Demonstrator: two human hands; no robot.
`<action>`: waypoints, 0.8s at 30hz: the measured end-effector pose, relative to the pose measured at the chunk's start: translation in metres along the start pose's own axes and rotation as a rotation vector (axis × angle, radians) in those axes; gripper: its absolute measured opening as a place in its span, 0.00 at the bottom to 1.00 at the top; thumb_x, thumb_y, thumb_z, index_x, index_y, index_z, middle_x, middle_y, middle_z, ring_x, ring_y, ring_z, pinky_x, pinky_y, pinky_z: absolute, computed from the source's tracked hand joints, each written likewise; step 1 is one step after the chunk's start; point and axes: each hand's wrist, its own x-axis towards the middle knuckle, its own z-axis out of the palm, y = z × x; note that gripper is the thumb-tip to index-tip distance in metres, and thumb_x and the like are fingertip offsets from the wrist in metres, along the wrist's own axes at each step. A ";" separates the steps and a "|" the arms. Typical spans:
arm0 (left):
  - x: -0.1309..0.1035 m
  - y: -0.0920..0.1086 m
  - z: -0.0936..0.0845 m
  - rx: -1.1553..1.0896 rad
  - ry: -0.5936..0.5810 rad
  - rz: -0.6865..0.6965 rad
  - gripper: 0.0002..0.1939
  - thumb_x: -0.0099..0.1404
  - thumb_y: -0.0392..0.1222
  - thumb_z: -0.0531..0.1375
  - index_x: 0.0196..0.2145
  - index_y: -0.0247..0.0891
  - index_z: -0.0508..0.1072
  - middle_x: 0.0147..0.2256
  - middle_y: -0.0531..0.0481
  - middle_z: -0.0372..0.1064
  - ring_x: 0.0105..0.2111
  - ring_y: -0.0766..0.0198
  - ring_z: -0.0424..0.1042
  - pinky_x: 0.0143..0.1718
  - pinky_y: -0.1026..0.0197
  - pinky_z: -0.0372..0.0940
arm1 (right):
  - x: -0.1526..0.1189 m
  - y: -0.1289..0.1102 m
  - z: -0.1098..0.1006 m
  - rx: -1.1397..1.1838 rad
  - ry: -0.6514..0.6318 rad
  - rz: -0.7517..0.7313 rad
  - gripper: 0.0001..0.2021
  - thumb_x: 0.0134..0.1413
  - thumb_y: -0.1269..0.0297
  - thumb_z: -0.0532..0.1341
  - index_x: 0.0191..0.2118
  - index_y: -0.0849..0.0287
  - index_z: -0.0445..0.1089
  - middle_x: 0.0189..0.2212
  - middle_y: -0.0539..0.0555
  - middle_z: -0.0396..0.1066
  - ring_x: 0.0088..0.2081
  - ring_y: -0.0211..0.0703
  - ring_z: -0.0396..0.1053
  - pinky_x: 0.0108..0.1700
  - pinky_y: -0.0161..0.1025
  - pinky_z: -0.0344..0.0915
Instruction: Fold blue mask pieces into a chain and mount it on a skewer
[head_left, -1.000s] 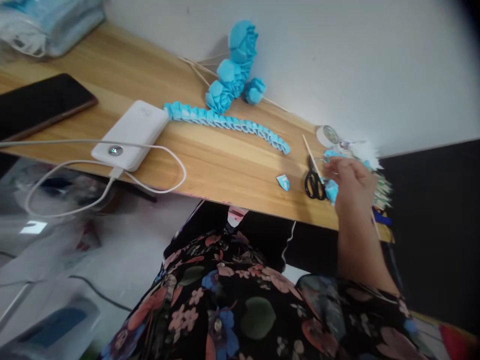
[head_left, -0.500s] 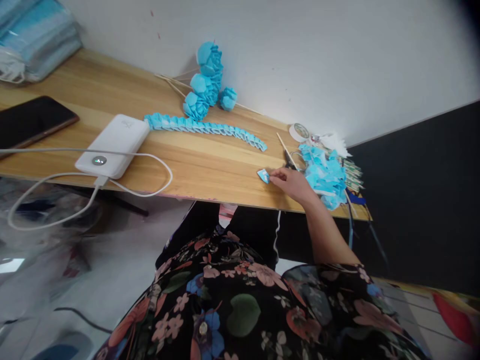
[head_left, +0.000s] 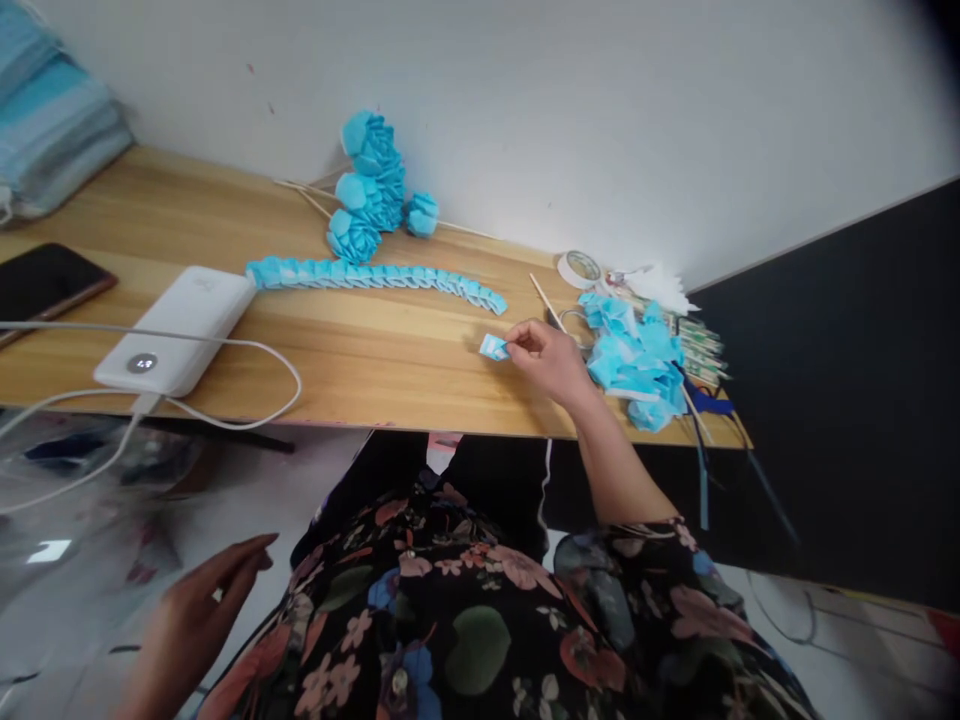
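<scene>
My right hand [head_left: 553, 362] is above the wooden table, its thumb and fingers pinched on a small blue-and-white piece of folded fabric [head_left: 493, 348]. A long row of overlapping blue folded pieces [head_left: 375, 277] lies beyond it to the left. Close by on the right is a heap of loose blue fabric pieces [head_left: 637, 355], with a thin wooden stick [head_left: 546, 300] beside it. My left hand [head_left: 206, 610] hangs low at the left, off the table beside my floral top. It holds nothing visible, and its fingers are stretched out, slightly blurred.
Blue fabric roses [head_left: 367, 190] on sticks lie by the wall. A white power bank [head_left: 180, 325] with a looping cable and a dark phone [head_left: 49, 285] occupy the left. A tape roll [head_left: 579, 268] sits at the back right; stacked blue masks [head_left: 56, 125] fill the far left corner.
My right hand has lifted the small fabric piece and moved slightly left, turning it. My left hand has come into view at the lower left. The camera's view has shifted a little.
</scene>
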 end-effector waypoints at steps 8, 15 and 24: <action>0.113 0.125 -0.018 -0.150 0.153 0.332 0.11 0.67 0.43 0.59 0.41 0.58 0.81 0.29 0.58 0.78 0.27 0.62 0.76 0.30 0.60 0.71 | 0.033 -0.002 -0.003 0.315 -0.099 -0.071 0.07 0.54 0.59 0.63 0.37 0.55 0.73 0.32 0.49 0.75 0.34 0.40 0.72 0.41 0.41 0.67; 0.250 0.199 0.017 -0.178 0.016 0.452 0.22 0.64 0.42 0.60 0.55 0.41 0.75 0.49 0.44 0.75 0.36 0.63 0.71 0.36 0.61 0.67 | 0.055 -0.017 -0.016 0.475 -0.157 -0.126 0.11 0.50 0.61 0.67 0.39 0.54 0.69 0.33 0.49 0.74 0.34 0.39 0.73 0.41 0.40 0.69; 0.315 0.205 0.037 -0.519 -0.256 0.149 0.16 0.56 0.48 0.63 0.40 0.36 0.76 0.29 0.51 0.70 0.27 0.67 0.65 0.26 0.65 0.60 | 0.071 -0.020 -0.032 0.368 -0.216 -0.185 0.19 0.51 0.67 0.64 0.50 0.53 0.65 0.32 0.47 0.73 0.34 0.39 0.73 0.42 0.40 0.69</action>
